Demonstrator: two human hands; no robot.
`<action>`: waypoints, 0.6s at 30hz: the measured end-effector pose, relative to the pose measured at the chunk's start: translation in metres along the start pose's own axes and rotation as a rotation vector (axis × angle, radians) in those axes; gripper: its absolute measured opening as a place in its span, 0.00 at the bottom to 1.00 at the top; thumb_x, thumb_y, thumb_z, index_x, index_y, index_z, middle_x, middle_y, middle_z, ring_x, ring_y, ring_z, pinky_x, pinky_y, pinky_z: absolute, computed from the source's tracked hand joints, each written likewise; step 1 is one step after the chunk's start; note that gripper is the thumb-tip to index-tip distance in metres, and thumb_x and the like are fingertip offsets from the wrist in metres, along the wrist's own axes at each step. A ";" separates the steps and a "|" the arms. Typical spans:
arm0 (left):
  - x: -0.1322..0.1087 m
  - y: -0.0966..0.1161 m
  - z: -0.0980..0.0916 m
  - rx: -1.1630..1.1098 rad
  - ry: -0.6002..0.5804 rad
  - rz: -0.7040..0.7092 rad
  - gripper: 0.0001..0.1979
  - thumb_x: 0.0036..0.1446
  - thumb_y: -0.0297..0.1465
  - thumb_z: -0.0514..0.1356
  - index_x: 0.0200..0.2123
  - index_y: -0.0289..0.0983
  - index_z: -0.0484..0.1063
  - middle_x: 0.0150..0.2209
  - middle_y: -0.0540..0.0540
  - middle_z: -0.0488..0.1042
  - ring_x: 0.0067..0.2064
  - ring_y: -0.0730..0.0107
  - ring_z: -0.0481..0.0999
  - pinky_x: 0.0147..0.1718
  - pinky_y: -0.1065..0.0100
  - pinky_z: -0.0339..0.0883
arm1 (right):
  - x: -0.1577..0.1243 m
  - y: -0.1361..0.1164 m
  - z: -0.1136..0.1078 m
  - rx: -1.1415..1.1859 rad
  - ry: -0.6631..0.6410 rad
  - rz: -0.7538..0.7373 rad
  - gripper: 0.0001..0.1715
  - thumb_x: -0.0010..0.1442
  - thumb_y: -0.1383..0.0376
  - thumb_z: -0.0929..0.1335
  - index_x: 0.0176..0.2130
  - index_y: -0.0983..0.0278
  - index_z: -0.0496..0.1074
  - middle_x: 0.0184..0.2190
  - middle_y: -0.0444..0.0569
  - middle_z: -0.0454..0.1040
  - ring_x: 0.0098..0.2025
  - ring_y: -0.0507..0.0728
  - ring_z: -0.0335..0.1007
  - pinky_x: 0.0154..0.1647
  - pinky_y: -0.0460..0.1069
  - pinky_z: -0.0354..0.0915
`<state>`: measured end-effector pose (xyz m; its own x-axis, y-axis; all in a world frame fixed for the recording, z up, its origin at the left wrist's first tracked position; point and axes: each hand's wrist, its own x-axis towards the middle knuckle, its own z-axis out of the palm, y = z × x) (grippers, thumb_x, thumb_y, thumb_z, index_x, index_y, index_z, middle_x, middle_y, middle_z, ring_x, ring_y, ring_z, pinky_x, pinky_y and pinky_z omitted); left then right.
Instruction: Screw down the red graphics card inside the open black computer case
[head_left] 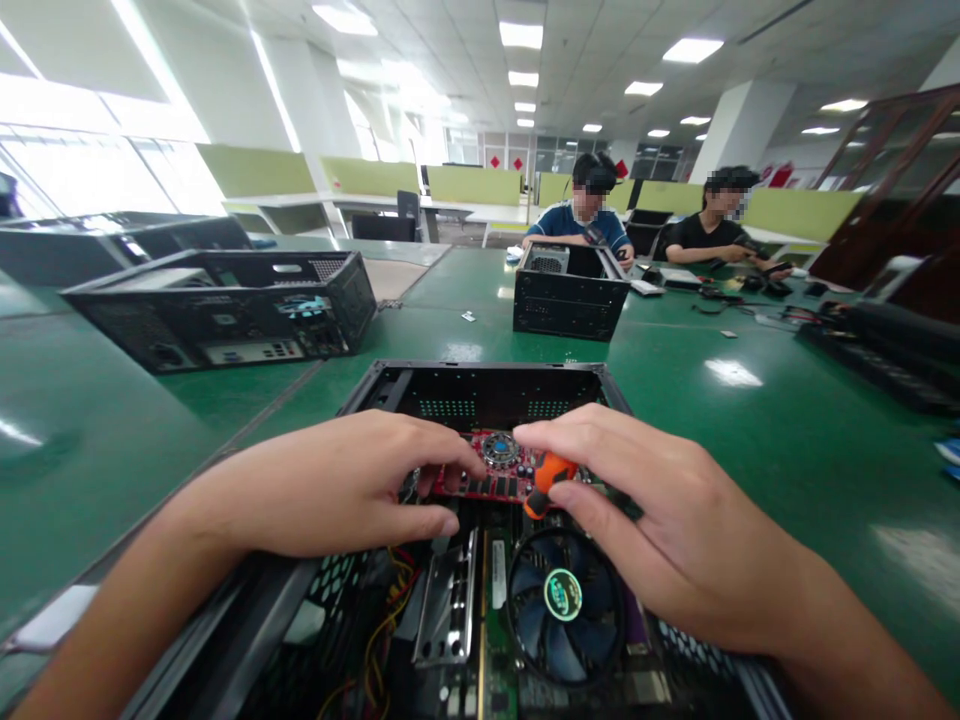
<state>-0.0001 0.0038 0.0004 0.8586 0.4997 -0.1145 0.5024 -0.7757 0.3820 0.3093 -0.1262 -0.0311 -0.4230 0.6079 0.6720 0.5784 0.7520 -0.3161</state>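
An open black computer case [480, 385] lies on the green table in front of me. Inside it a red expansion card [491, 478] with a small round fan sits above a large black cooler fan [564, 598]. My left hand [341, 490] reaches in from the left, its fingers pinched on the card's left end. My right hand [652, 530] comes in from the right, closed around an orange-handled screwdriver [546, 478] held against the card. Yellow and red wires run along the case's lower left.
A second black case [225, 310] lies on its side at the left. A third case [568, 290] stands farther back, with two seated people behind it working at the table. Black equipment [877, 350] lines the right edge.
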 end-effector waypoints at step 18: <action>0.000 -0.004 0.000 0.029 0.004 -0.015 0.19 0.75 0.47 0.72 0.63 0.53 0.94 0.56 0.47 0.98 0.54 0.47 0.97 0.55 0.56 0.85 | -0.022 0.008 -0.049 -0.220 -0.002 0.179 0.27 0.78 0.58 0.81 0.72 0.54 0.92 0.55 0.58 0.98 0.59 0.75 0.99 0.62 0.65 0.94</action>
<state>-0.0019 0.0068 -0.0011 0.8503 0.5133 -0.1162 0.5183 -0.7787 0.3534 0.3575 -0.1458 -0.0162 -0.3012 0.7269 0.6171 0.7815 0.5591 -0.2770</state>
